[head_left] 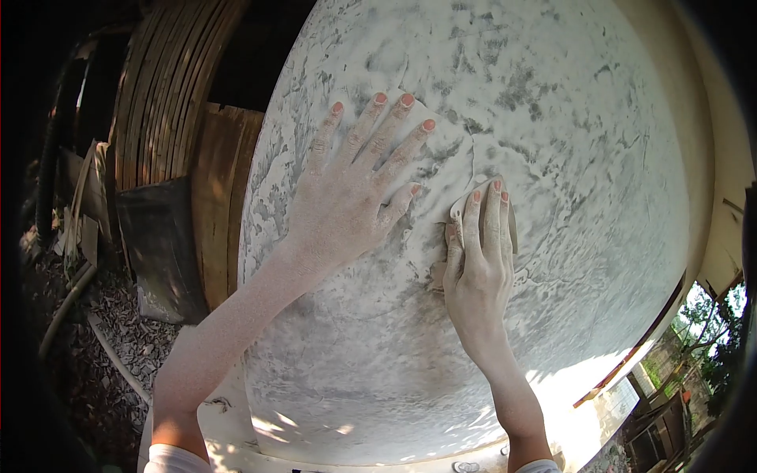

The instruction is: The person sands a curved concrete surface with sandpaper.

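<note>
A large curved surface (583,158), mottled white and grey, fills the middle of the view. My left hand (347,189), coated in pale dust, lies flat on its upper left part with the fingers spread. To the right and a little lower, my right hand (481,252) presses a thin pale pad (457,211) against the surface, fingers stretched over it. Only the pad's edges show beside the fingers; the rest is hidden. White powder covers both forearms.
Stacked wooden slats (162,94), a brown board (217,197) and a dark sheet (162,244) stand at the left. Below them are ground litter (118,323) and a pale pole (118,359). Green foliage (710,339) shows at the lower right.
</note>
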{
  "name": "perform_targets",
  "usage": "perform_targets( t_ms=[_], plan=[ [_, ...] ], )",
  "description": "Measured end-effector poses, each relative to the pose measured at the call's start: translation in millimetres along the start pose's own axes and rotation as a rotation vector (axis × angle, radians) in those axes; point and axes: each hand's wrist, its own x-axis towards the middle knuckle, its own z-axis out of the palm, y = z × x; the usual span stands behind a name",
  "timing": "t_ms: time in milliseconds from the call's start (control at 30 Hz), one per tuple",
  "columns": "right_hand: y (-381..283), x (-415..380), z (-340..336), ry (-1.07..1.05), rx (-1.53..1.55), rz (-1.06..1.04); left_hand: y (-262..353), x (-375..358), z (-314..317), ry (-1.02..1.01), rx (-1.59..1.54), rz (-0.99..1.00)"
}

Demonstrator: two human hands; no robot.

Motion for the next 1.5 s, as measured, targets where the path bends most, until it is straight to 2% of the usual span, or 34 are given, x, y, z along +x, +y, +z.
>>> perform_targets(
  t_ms=[233, 333, 733, 867, 1033, 1167, 1333, 1500],
  plan=[
    [4, 27, -5, 0.084, -0.011, 0.058, 4, 2, -3, -0.019, 0.052, -0.006],
    [-12, 5, 4, 0.054, 0.089, 0.115, 3, 1, -3, -0.029, 0.049, -0.005],
    [-9, 5, 5, 0.076, 0.127, 0.106, 4, 1, -5, -0.025, 0.047, 0.002],
    [1, 28, -4, 0.106, 0.14, 0.128, 7, 1, -6, -0.039, 0.046, -0.004],
    [-15, 5, 4, 0.057, 0.178, 0.147, 5, 2, -7, -0.023, 0.057, 0.0],
    [-2, 15, 0, 0.053, 0.179, 0.143, 7, 3, -7, -0.048, 0.064, 0.004],
    [-3, 17, 6, 0.131, 0.151, 0.19, 6, 1, -3, 0.001, 0.1, 0.002],
    [-3, 6, 7, 0.101, 0.192, 0.126, 5, -1, 0, 0.015, 0.108, -0.002]
  ],
)
